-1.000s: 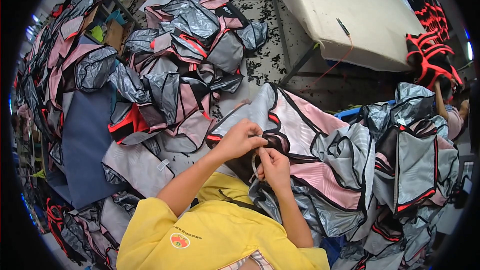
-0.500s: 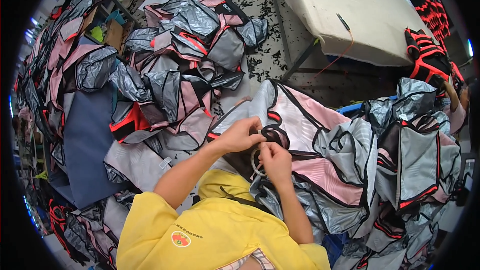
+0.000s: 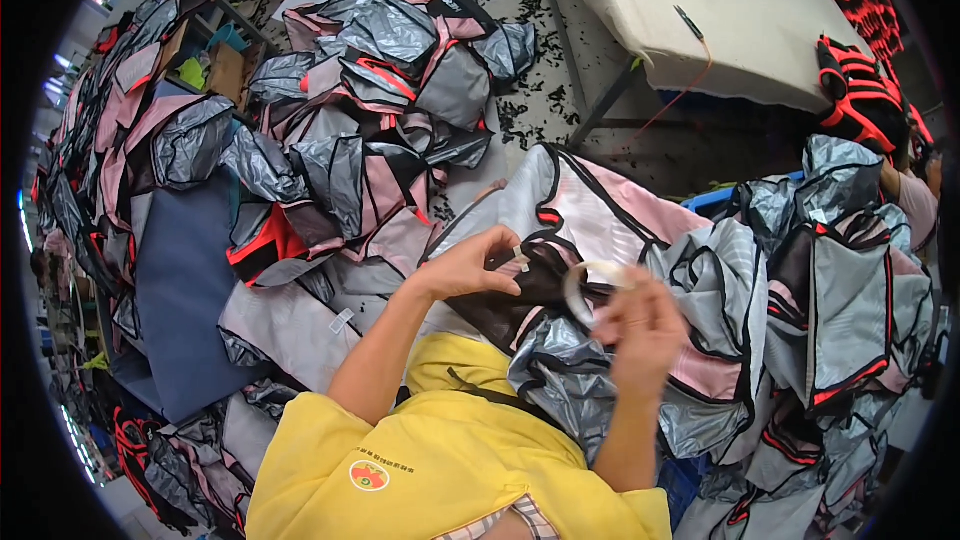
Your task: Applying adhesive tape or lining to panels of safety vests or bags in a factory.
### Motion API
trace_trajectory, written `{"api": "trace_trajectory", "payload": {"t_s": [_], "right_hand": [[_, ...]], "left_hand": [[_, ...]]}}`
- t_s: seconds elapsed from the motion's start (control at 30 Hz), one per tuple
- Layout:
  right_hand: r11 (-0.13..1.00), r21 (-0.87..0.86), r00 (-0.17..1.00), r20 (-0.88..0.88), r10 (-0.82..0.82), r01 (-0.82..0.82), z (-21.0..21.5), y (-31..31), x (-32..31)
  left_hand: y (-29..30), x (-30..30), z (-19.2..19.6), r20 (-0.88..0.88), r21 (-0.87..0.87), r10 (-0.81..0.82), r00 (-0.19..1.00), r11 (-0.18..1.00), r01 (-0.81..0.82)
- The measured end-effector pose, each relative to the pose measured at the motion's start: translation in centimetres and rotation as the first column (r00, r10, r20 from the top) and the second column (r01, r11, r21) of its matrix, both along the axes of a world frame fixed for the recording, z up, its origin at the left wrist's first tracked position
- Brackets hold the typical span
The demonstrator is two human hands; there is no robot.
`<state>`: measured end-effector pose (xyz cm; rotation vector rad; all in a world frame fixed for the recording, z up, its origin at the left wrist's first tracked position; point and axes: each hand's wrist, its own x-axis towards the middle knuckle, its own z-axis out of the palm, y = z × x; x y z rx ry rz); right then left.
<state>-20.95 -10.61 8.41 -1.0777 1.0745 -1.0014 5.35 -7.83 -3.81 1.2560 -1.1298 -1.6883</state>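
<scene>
My right hand (image 3: 645, 330) is closed on a pale roll of tape (image 3: 577, 300), raised above the fabric and slightly blurred. Thumb and fingers of my left hand (image 3: 462, 265) curve apart in a C shape. At its fingertips sits a small whitish piece (image 3: 521, 258), perhaps a bit of tape; whether it sticks there or is lightly held is hard to make out. Beneath both hands lies a sewn piece of pink, silver-grey and white fabric with black binding (image 3: 610, 195). Its dark mesh part (image 3: 510, 312) is nearest my left hand.
A large heap of similar sewn pieces (image 3: 385, 100) spreads ahead and left. More are stacked at the right (image 3: 850, 310). A cream-topped table (image 3: 740, 20) carries a small pointed tool on an orange cord (image 3: 687, 23). Another person's arm (image 3: 900, 190) shows at the far right.
My hands have come apart. The right has swung right and up with the tape roll, while the left has shifted slightly left and its thumb has parted from the fingers.
</scene>
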Motion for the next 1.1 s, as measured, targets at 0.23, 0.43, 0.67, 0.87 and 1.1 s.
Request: {"api": "trace_trajectory", "payload": {"t_s": [0.23,0.43,0.67,0.87,1.1], "right_hand": [[0.893,-0.215,0.914,0.188,-0.359,0.395,4.0,0.0,-11.0],[0.951,-0.042,0.915,0.29,-0.282,0.306,1.1,4.2,-13.8],[0.739,-0.409,0.844,0.233,-0.483,0.536,2.2,8.1,-16.7],[0.382,-0.856,0.034,-0.396,-0.918,0.349,0.6,8.9,-20.5],[0.548,-0.735,0.167,-0.529,-0.832,0.4,-1.5,7.9,-21.0]], "left_hand": [[-1.8,-1.5,0.4,0.207,-0.043,0.042,0.977,0.998,-0.033],[-1.8,-2.5,-1.1,0.49,-0.174,0.224,0.843,0.972,-0.157],[-4.9,-1.8,-1.2,0.676,-0.394,0.194,0.711,0.91,0.127],[-2.2,-9.2,7.7,0.9,-0.262,0.171,0.401,0.947,0.186],[-2.3,-6.5,7.8,0.921,-0.234,0.188,0.341,0.967,0.099]]}}
